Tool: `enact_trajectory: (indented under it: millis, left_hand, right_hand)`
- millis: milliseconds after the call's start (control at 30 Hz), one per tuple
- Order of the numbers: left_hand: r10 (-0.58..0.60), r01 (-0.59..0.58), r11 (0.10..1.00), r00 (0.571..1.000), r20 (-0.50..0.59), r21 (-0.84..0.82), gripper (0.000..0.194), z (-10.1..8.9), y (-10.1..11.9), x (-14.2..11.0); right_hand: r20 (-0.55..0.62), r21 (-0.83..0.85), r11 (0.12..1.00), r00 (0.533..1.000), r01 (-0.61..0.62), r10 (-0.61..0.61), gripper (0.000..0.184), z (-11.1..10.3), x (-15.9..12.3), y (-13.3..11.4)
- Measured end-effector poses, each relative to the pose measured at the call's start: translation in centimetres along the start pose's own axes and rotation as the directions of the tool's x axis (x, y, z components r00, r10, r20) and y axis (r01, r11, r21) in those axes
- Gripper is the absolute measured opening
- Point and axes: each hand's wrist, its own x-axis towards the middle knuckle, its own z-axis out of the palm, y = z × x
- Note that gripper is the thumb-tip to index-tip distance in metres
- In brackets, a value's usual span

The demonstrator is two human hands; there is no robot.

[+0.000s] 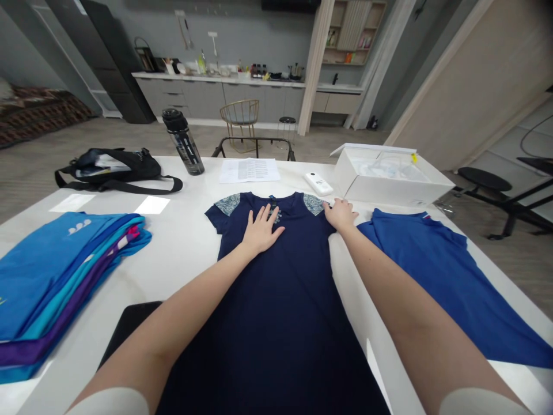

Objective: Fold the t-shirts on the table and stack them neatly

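Note:
A navy short-sleeved garment [289, 300] with patterned shoulder panels and a small design below the neckline lies spread on the white table [173, 253]. It is long, and its lower end runs out of view towards me. My left hand [261, 230] rests flat on its chest, fingers apart, just below the neckline. On the right sleeve lies my right hand [341, 214], its fingers apart and touching the fabric and the table beside it. A blue shirt [440, 271] is laid out to the right. At the left is a stack of folded clothes [56, 259] in blue, teal and purple.
Along the far side stand a black waist bag [114, 167], a dark bottle [185, 144], printed paper [249, 170], a white device [318, 183] and an opened white box [389, 176]. A black flat object [129, 323] lies under my left forearm. Chairs stand beyond the table.

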Motion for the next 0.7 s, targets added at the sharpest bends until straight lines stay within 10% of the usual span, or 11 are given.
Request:
enact_trajectory:
  millis: [100,300,400,567,700]
  left_hand:
    - [0.175,-0.173,0.984,0.981,-0.079,0.036,0.065,-1.8,4.7,-2.9]
    - [0.574,-0.545,0.816,0.803,0.162,-0.191,0.056,-3.1,17.7,-12.6]
    - [0.524,-0.429,0.848,0.769,0.367,-0.311,0.062,-2.6,21.0,-15.4]
    - [0.393,-0.255,0.914,0.75,0.532,-0.316,0.057,-3.1,23.1,-16.3]
    - [0.268,-0.09,0.948,0.74,0.617,-0.305,0.065,-4.2,24.3,-16.7]
  right_hand:
    - [0.047,0.006,1.0,0.999,-0.02,0.02,0.062,-0.3,0.6,1.6]
    - [0.091,0.157,0.985,0.994,-0.07,0.056,0.03,0.2,1.9,2.3]
    - [0.104,0.255,0.965,0.994,-0.065,0.039,0.021,0.2,2.1,1.7]
    - [0.159,0.276,0.933,0.969,-0.229,0.19,0.056,-0.5,2.4,1.2]
    - [0.289,0.56,0.757,0.935,-0.338,0.203,0.037,-1.0,2.5,1.0]
